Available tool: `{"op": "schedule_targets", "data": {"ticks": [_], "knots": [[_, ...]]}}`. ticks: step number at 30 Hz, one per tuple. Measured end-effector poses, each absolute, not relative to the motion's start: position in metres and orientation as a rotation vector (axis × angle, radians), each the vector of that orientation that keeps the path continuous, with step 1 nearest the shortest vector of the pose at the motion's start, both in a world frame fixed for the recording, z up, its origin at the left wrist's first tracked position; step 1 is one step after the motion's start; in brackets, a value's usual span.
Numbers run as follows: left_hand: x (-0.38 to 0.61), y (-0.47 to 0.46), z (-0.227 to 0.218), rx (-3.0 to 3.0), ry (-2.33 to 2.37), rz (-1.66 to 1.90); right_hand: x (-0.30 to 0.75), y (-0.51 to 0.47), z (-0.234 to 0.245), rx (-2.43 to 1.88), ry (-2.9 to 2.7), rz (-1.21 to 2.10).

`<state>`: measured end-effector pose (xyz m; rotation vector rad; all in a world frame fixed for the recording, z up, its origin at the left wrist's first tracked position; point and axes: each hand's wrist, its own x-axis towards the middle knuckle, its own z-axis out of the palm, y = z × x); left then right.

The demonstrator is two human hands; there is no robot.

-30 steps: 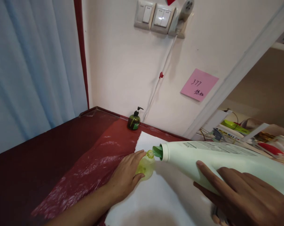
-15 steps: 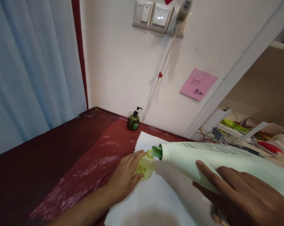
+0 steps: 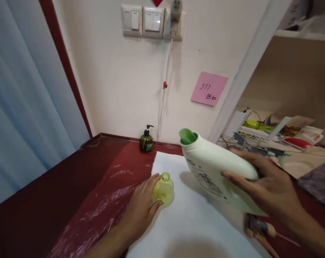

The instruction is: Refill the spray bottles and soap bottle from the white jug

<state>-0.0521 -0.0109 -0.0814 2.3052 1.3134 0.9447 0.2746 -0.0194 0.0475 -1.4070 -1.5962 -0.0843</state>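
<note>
My left hand point(image 3: 143, 202) is closed around the left side of a small round yellow-green bottle point(image 3: 166, 193). That bottle stands upright on a white sheet, its mouth uncapped. To the right, my right hand point(image 3: 267, 182) grips a large pale-green detergent jug point(image 3: 213, 168) by its handle. The jug is held above the sheet, tilted with its open green spout up and to the left, apart from the small bottle's mouth. No liquid stream shows between them.
A dark green pump bottle point(image 3: 146, 139) stands by the wall. Red plastic film point(image 3: 108, 190) and the white sheet point(image 3: 194, 229) cover the dark red tabletop. At lower right lies a grey tool point(image 3: 256, 225). Shelves with clutter point(image 3: 275, 130) stand at right.
The jug has been tipped back up and drawn away from the small bottle's mouth, and the pouring has stopped. My left hand keeps its hold. The view has turned rightward.
</note>
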Motion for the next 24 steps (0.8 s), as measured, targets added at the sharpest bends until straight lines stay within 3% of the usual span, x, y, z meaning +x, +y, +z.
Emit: {"op": "schedule_targets", "data": {"ticks": [9,16,24], "knots": [[-0.058,-0.004,-0.088,2.306,1.358,0.982,0.266,0.038,0.009,-1.215,-1.007,0.35],[-0.058,-0.003,-0.083,2.301,1.336,0.929,0.253,0.056,-0.022,-1.209,-0.992,0.346],[-0.057,-0.004,-0.081,2.199,1.337,0.985,0.267,0.031,-0.014,-1.295,-1.165,0.162]]}}
